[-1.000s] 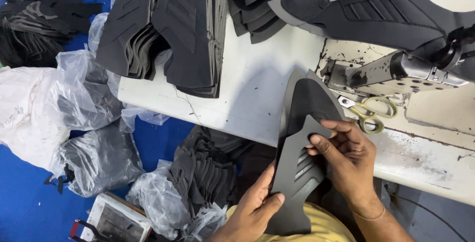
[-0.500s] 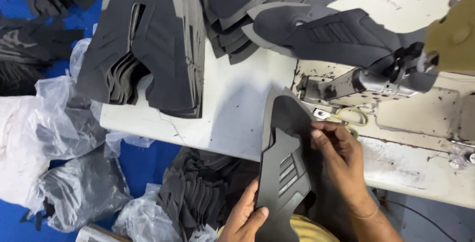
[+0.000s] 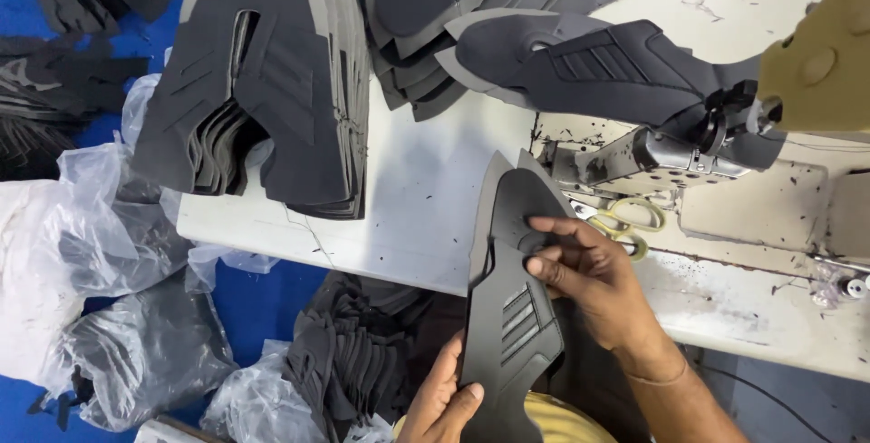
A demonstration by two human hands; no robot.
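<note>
I hold a long dark grey shoe-upper piece (image 3: 509, 298) with slotted stripes, standing over the front edge of the white table (image 3: 417, 216). My left hand (image 3: 444, 402) grips its lower end from below. My right hand (image 3: 589, 275) pinches its upper right side, fingers on the face of the piece. Its tip points toward the sewing machine arm (image 3: 662, 158), where another grey upper (image 3: 589, 67) lies draped.
A tall stack of cut grey uppers (image 3: 263, 90) sits at the table's left, more stacked at the back (image 3: 453, 8). Yellow-handled scissors (image 3: 625, 221) lie by the machine. Plastic bags of dark pieces (image 3: 136, 352) and a loose pile (image 3: 353, 352) lie on the blue floor.
The view has shifted so the table and machine sit lower and closer. Both hands still hold the piece; my right hand's fingers have slid slightly along its upper part.
</note>
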